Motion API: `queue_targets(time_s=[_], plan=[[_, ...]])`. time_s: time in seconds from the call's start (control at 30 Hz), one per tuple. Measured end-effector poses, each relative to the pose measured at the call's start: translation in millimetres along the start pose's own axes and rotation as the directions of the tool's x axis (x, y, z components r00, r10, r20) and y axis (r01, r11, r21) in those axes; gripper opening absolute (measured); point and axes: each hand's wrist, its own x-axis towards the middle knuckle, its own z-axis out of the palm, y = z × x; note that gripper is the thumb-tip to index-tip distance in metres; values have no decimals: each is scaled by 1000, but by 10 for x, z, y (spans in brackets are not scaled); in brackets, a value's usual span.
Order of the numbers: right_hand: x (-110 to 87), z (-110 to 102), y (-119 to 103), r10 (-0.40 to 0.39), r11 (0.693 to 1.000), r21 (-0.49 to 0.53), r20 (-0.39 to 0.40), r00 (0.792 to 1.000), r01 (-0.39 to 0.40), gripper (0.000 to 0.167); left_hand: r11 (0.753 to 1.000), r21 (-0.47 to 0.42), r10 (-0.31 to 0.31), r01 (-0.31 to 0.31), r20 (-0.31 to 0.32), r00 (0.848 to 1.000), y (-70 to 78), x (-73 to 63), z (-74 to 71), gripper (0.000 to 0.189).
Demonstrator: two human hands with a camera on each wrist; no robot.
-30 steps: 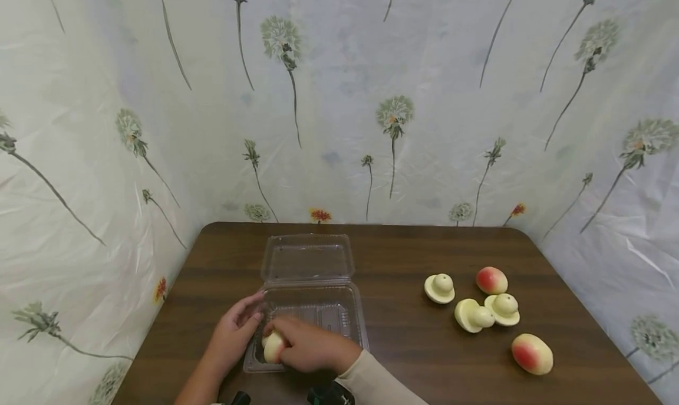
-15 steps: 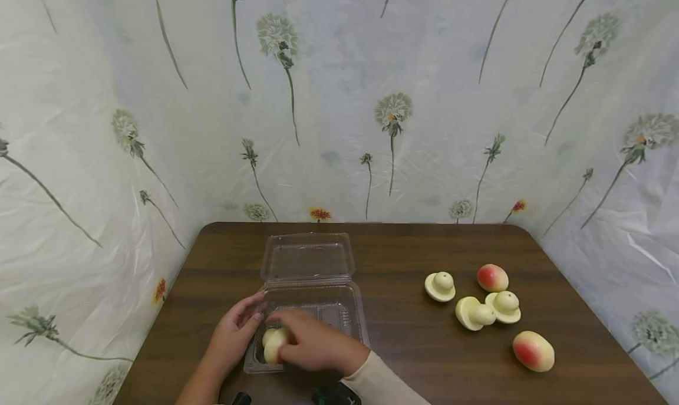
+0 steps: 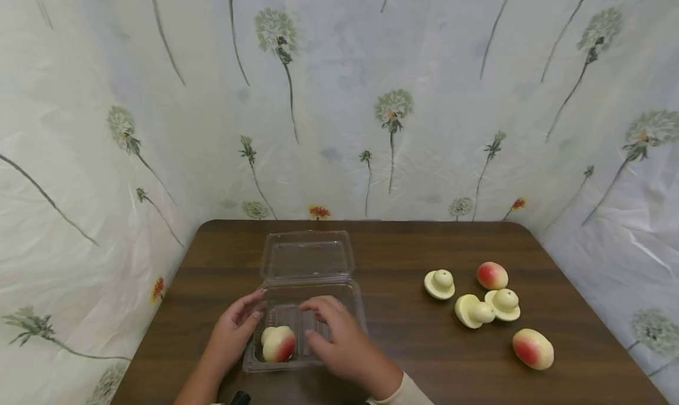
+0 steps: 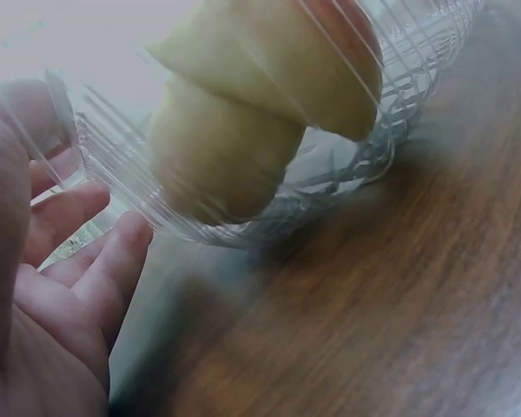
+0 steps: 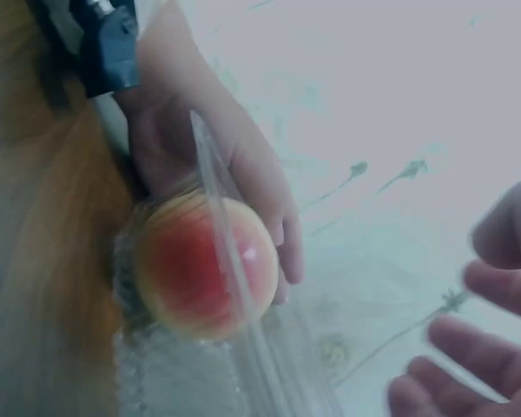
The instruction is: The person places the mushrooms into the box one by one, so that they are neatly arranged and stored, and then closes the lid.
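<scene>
A hinged clear plastic container [image 3: 356,322] lies with its lid [image 3: 307,257] folded back. In its front left corner is a mushroom-shaped piece [image 3: 279,344] with a red-and-cream cap; the left wrist view shows its pale stem [image 4: 221,161] through the plastic. My left hand [image 3: 231,334] touches the container's left side, fingers [image 4: 113,269] loosely bent along the wall and thumb near the rim. Above the container's right half hovers my right hand [image 3: 342,343], its fingers spread and holding nothing. In the right wrist view those fingers [image 5: 469,352] stand apart from the red cap [image 5: 200,265].
On the right of the brown table [image 3: 403,252], several similar pieces lie loosely grouped. Stem up are the pale ones [image 3: 439,284], while red-and-cream caps face up on a rear one [image 3: 492,275] and a front one [image 3: 533,349]. A flower-printed curtain [image 3: 339,98] surrounds the table.
My right hand has let go of the mushroom-shaped piece, leaving it in the container's front left corner, and has moved right with its fingers opened. My left hand has stayed at the container's side.
</scene>
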Motion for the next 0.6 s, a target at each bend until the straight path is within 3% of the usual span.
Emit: queue_targets(time_s=[0.1, 0.17, 0.27, 0.33, 0.47, 0.6], plan=[[-113, -52, 44, -100, 995, -4, -121, 988, 100, 44, 1000, 7, 9, -9, -10, 1000, -11, 10, 8, 40], [-174, -87, 91, -164, 986, -27, -197, 966, 162, 45, 1000, 5, 20, -20, -9, 1000, -18, 15, 3, 41], [-251, -152, 185, -203, 979, -83, -290, 935, 187, 46, 1000, -6, 30, -30, -7, 1000, -26, 22, 2, 41], [-289, -202, 256, -193, 980, -117, -342, 920, 162, 45, 999, -12, 33, -33, -9, 999, -30, 26, 3, 41], [-350, -308, 388, -110, 985, -166, -446, 888, 39, 41, 1000, -10, 28, -28, -14, 1000, -32, 27, 1, 41], [-397, -415, 511, -37, 974, -206, -549, 835, -93, 39, 1000, -12, 21, -21, -9, 1000, -28, 19, 0, 42]])
